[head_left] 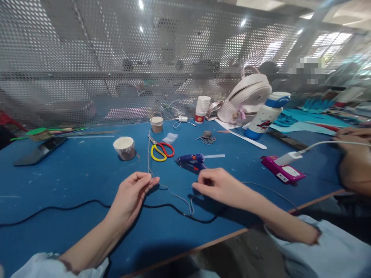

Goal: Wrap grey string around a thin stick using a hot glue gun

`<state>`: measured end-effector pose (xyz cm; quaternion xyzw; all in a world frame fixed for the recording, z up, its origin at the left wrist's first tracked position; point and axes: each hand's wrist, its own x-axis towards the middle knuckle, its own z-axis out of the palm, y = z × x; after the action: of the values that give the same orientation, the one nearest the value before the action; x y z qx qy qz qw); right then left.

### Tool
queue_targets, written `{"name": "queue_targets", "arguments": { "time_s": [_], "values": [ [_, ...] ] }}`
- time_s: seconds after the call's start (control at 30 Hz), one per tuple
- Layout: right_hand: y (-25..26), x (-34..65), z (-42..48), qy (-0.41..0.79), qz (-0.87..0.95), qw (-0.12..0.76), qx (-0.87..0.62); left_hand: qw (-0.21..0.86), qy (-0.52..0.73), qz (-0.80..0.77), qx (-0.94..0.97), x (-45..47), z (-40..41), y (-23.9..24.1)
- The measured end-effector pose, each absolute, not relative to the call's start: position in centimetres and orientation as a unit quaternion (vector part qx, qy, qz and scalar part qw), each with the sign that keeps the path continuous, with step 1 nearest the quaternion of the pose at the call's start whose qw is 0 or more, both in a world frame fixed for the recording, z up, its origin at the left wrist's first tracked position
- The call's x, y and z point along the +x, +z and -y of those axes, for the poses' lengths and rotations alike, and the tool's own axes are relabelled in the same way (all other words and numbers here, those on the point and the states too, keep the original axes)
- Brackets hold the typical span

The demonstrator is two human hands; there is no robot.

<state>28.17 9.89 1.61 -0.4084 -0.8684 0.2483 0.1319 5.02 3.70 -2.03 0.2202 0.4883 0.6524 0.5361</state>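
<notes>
My left hand (133,195) pinches a thin grey cord (148,154) between thumb and fingertips. One length of it rises from the fingers toward the scissors, and another trails right in a loop on the blue table. My right hand (217,187) hovers beside this loop with fingers loosely curled, the thumb apart and nothing visible in it. Just beyond it lies a blue glue gun (191,159) with a clear glue stick in its back. Red and yellow-handled scissors (162,150) lie ahead of my left hand. A cord-wrapped paper cup (124,148) stands to their left.
A smaller wrapped cup (157,124), a ball of grey cord (206,135) and stacked paper cups (202,109) stand farther back. To the right are a backpack (246,96), a bottle (266,116) and a magenta power strip (282,170). A black cable (87,202) crosses the table (58,173). Another person's hand (353,135) is far right.
</notes>
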Motion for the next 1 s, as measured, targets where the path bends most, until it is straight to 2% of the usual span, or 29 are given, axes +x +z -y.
{"name": "queue_targets", "arguments": {
  "time_s": [0.07, 0.13, 0.2, 0.33, 0.6, 1.0],
  "values": [
    [1.9, 30.2, -11.2, 0.163, 0.869, 0.074, -0.461, 0.54, 0.646, -0.493, 0.219, 5.1, -3.7, -2.1],
    [1.5, 31.0, -12.9, 0.105, 0.858, 0.061, -0.499, 0.544, 0.638, -0.499, 0.217, 5.2, -3.8, -2.2],
    [0.8, 30.8, -14.6, 0.137, 0.862, 0.07, -0.482, 0.546, 0.63, -0.508, 0.216, 5.2, -3.8, -2.3],
    [-0.9, 28.5, -16.6, 0.303, 0.856, 0.101, -0.406, 0.544, 0.62, -0.517, 0.23, 5.3, -4.0, -2.6],
    [-0.7, 26.0, -13.6, 0.409, 0.812, 0.202, -0.363, 0.537, 0.595, -0.553, 0.228, 5.4, -4.1, -2.8],
    [0.0, 25.4, -11.3, 0.34, 0.856, 0.191, -0.34, 0.524, 0.569, -0.572, 0.273, 5.6, -3.8, -2.9]
  ]
}}
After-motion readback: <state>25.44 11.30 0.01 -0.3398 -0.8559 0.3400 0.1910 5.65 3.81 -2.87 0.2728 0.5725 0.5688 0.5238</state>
